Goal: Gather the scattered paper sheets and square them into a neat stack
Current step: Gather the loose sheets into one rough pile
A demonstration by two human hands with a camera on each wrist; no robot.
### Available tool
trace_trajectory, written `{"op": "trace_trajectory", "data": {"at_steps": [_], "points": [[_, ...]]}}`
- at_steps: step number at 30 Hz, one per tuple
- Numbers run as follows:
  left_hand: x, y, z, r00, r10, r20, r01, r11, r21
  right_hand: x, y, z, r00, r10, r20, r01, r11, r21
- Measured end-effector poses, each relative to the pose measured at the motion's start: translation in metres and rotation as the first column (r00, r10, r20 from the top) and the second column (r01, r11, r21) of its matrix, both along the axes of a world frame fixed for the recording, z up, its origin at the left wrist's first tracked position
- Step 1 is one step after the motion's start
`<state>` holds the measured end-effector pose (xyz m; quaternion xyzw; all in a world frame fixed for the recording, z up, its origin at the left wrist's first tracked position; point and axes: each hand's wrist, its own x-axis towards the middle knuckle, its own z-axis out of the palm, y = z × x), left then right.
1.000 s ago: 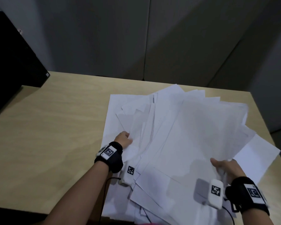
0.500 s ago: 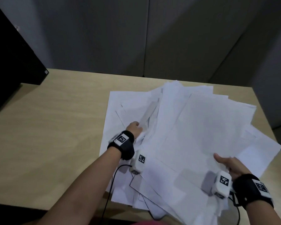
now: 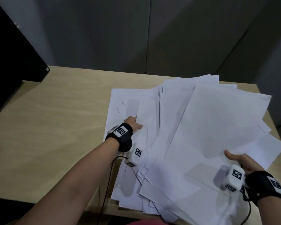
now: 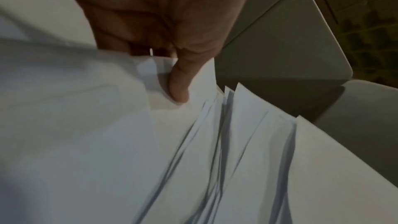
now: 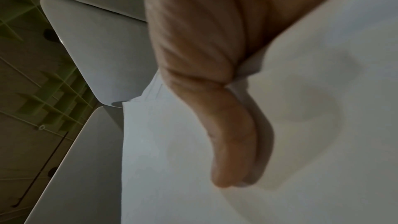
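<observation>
Head view: sheets [image 3: 193, 135] fanned over the table's [image 3: 55, 119] right half, some overhanging the near edge; left hand [image 3: 133, 123] has pushed further in than a second ago. Left wrist: thumb [image 4: 178, 88] pinches several sheets. Right wrist: right hand [image 5: 215, 91] clamps the top sheets, thumb above; overhanging sheets may slide off.

White matt paper sheets [image 3: 209, 127], thin, smooth, a few slightly creased. Light wood-grain table top [image 3: 55, 124], smooth, low sheen. Black cloth wrist straps [image 3: 126, 140] with white hard plastic camera housings [image 3: 135, 155], matt. Grey matt wall panels [image 3: 185, 38].
</observation>
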<state>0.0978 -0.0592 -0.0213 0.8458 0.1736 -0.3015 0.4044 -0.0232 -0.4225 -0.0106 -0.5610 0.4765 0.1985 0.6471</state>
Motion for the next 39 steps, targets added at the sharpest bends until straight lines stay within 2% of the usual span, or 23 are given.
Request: {"op": "trace_trajectory", "data": {"at_steps": [5, 8, 11, 13, 15, 18, 22, 27, 29, 31, 33, 35, 37, 39], "points": [[-0.006, -0.018, -0.007, 0.995, 0.102, 0.015, -0.1, 0.99, -0.096, 0.006, 0.012, -0.009, 0.998, 0.032, 0.056, -0.032, 0.999, -0.003], [-0.008, -0.026, -0.004, 0.982, 0.186, -0.032, -0.188, 0.972, -0.14, 0.011, 0.028, -0.022, 0.994, 0.009, 0.111, -0.007, 1.0, -0.019], [-0.004, -0.017, -0.011, 0.939, 0.291, -0.183, -0.331, 0.909, -0.255, 0.016, 0.043, -0.034, 0.987, -0.038, 0.153, 0.037, 0.999, 0.005], [-0.005, -0.008, -0.016, 0.91, 0.292, -0.296, -0.381, 0.87, -0.312, 0.019, 0.053, -0.037, 0.982, -0.052, 0.183, 0.047, 0.998, 0.031], [-0.009, -0.006, 0.005, 0.939, 0.197, -0.282, -0.281, 0.912, -0.3, 0.025, 0.059, -0.039, 0.975, -0.043, 0.217, 0.039, 0.999, 0.023], [-0.006, 0.002, 0.0, 0.959, 0.095, -0.267, -0.139, 0.979, -0.152, 0.032, 0.069, -0.043, 0.964, -0.018, 0.264, 0.019, 1.0, -0.002], [0.003, 0.003, -0.004, 0.97, 0.034, -0.243, -0.061, 0.993, -0.103, 0.04, 0.081, -0.047, 0.951, 0.006, 0.308, 0.017, 0.997, -0.071], [0.005, 0.002, 0.006, 0.989, -0.017, -0.145, -0.01, 0.983, -0.182, 0.042, 0.076, -0.046, 0.942, 0.062, 0.33, -0.006, 0.986, -0.169], [0.008, -0.002, 0.002, 0.993, -0.032, -0.116, 0.017, 0.992, -0.128, 0.044, 0.077, -0.041, 0.929, 0.156, 0.335, -0.104, 0.98, -0.169], [0.008, -0.003, 0.004, 0.997, 0.026, -0.066, -0.029, 0.999, -0.037, 0.045, 0.073, -0.033, 0.9, 0.33, 0.285, -0.298, 0.942, -0.152], [0.01, 0.001, 0.001, 0.994, 0.101, -0.045, -0.103, 0.994, -0.044, 0.037, 0.062, -0.027, 0.843, 0.516, 0.153, -0.496, 0.855, -0.149], [0.008, 0.007, -0.001, 0.987, 0.149, -0.068, -0.153, 0.986, -0.062, 0.019, 0.052, -0.025, 0.77, 0.638, 0.021, -0.625, 0.76, -0.181], [0.007, 0.013, -0.004, 0.979, 0.167, -0.114, -0.174, 0.983, -0.056, -0.002, 0.056, -0.025, 0.746, 0.666, -0.008, -0.649, 0.724, -0.232], [0.002, 0.015, -0.002, 0.977, 0.151, -0.154, -0.164, 0.983, -0.079, -0.015, 0.066, -0.029, 0.783, 0.62, 0.049, -0.575, 0.752, -0.323]]}}
